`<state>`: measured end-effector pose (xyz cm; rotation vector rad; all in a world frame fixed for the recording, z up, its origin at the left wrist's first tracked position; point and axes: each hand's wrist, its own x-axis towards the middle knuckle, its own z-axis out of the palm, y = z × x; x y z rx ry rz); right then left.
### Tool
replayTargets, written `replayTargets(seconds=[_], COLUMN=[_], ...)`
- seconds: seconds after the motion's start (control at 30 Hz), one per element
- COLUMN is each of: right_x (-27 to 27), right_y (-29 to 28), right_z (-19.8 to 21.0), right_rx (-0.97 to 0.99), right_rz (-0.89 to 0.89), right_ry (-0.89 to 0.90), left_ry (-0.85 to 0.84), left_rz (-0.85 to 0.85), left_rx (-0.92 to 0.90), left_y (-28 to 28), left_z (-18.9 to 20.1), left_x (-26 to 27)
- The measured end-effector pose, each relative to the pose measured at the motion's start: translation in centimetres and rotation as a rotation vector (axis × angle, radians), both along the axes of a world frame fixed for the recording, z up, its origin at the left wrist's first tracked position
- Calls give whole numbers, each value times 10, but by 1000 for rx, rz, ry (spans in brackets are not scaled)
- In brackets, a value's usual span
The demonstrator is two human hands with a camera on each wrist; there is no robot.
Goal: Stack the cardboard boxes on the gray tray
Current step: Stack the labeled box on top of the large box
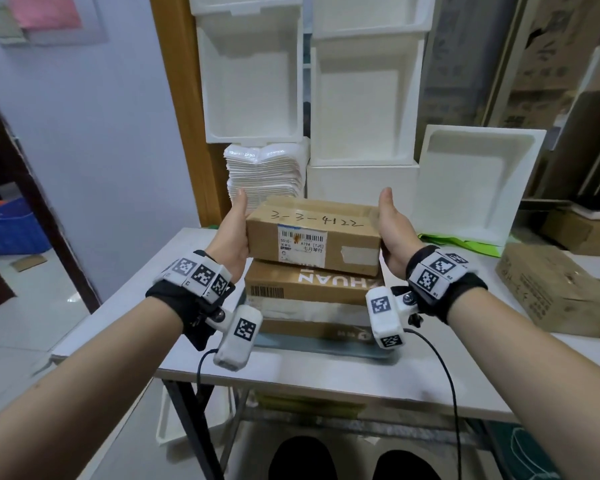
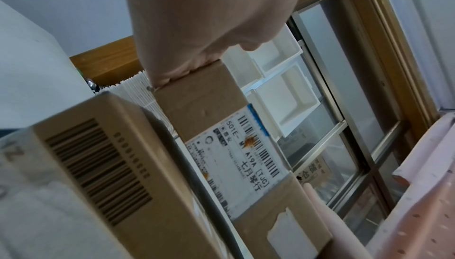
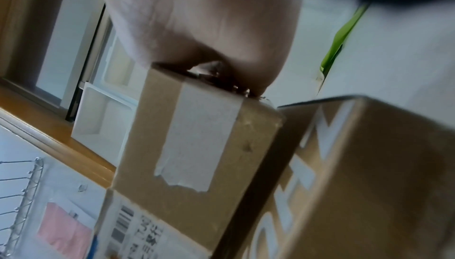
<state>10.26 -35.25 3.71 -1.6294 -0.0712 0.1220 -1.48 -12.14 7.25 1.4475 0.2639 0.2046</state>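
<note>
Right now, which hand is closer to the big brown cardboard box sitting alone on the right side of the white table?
Right. The right hand holds the handwritten-numbered box's right end, nearer the big brown cardboard box. The left hand holds the opposite end, farther away.

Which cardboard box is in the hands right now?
The handwritten box marked 3-3-4122, with the white shipping label. The left hand and right hand clasp its ends above the barcoded box already stacked.

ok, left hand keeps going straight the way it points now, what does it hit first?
Likely the stack of white packets just beyond the left hand, whose thumb aims up and away alongside the held box. Depth is unclear; the gap could be bigger.
</note>
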Motion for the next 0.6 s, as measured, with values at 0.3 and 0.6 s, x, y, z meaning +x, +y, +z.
replayTargets(seconds=[0.3, 0.6], right_x=[-41, -69], right_y=[-12, -7], right_z=[4, -1], right_rx=[16, 1], right_rz=[-25, 60], right_ry=[18, -58], left_ry=[26, 55], left_rz=[-14, 31], left_rx=[-81, -98], left_y=[7, 4], left_z=[-18, -23], left_x=[4, 20])
